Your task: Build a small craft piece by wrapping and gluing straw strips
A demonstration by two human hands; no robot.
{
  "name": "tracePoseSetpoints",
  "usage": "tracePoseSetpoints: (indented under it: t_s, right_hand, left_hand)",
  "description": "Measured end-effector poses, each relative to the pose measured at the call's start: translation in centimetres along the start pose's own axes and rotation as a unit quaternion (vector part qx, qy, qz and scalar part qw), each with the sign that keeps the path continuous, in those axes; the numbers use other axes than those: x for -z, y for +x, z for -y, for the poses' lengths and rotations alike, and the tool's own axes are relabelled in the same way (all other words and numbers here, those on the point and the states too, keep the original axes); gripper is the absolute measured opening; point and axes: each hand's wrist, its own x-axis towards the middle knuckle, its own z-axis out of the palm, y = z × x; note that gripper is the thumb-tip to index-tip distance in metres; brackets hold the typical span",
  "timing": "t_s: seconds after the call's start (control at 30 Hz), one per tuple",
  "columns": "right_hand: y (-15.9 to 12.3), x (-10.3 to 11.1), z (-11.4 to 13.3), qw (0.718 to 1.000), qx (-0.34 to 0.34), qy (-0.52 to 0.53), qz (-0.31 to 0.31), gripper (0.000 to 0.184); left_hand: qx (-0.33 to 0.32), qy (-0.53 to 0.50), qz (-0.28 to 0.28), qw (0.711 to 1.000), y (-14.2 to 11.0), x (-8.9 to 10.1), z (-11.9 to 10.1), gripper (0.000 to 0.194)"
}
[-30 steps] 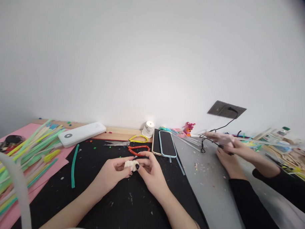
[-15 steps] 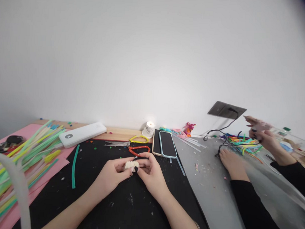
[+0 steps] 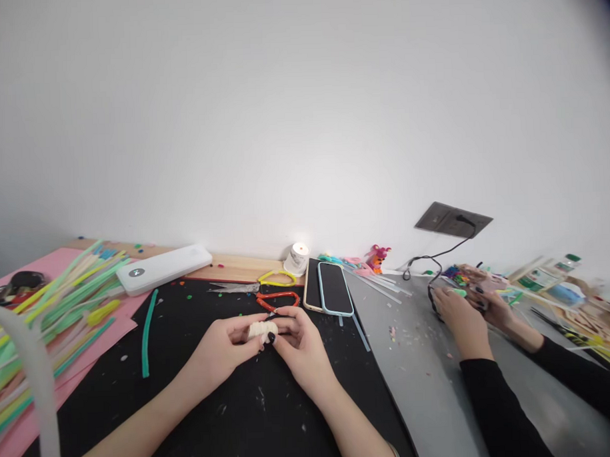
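Between my two hands is a small cream-coloured coil (image 3: pixel 261 330), ribbed like a tightly wound fuzzy stem. My left hand (image 3: pixel 228 351) pinches its left end with thumb and fingers. At the right end, the fingers and thumb of my right hand (image 3: pixel 305 354) close on it too. A shiny dark spot shows by my right thumb tip; I cannot tell whether it is a nail or a bead. Just beyond my fingers lie scissors (image 3: pixel 278 300) with one red and one yellow handle. A teal fuzzy stem (image 3: pixel 149 334) lies left of my hands on the black mat (image 3: pixel 232 424).
Fuzzy stems (image 3: pixel 62 303) cover pink sheets at left, beside a white oblong device (image 3: pixel 166 268). Two phones (image 3: pixel 336 289) and a white cup-shaped thing (image 3: pixel 297 259) stand beyond my hands. At right, a co-worker's hands (image 3: pixel 461 320) work near a black cable (image 3: pixel 439 257).
My hands and the cream coil stay almost where they were. The co-worker's raised hand has come down and left, close to their other hand.
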Motion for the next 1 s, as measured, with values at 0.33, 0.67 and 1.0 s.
tracePoseSetpoints:
  t_s: [0.33, 0.67, 1.0]
  right_hand:
    - [-0.22, 0.17, 0.5, 0.999, 0.01, -0.035, 0.005, 0.023]
    - [-0.25, 0.07, 0.86, 0.998, 0.013, -0.06, -0.005, 0.018]
    - [-0.52, 0.21, 0.86, 0.996, 0.034, -0.084, -0.002, 0.025]
  left_hand:
    - [-0.008, -0.019, -0.002, 1.0, -0.08, 0.02, -0.18, 0.059]
    - [-0.004, -0.024, 0.015, 1.0, 0.01, 0.2, 0.16, 0.06]
    - [0.062, -0.14, 0.0, 0.988, -0.49, 0.06, -0.8, 0.042]
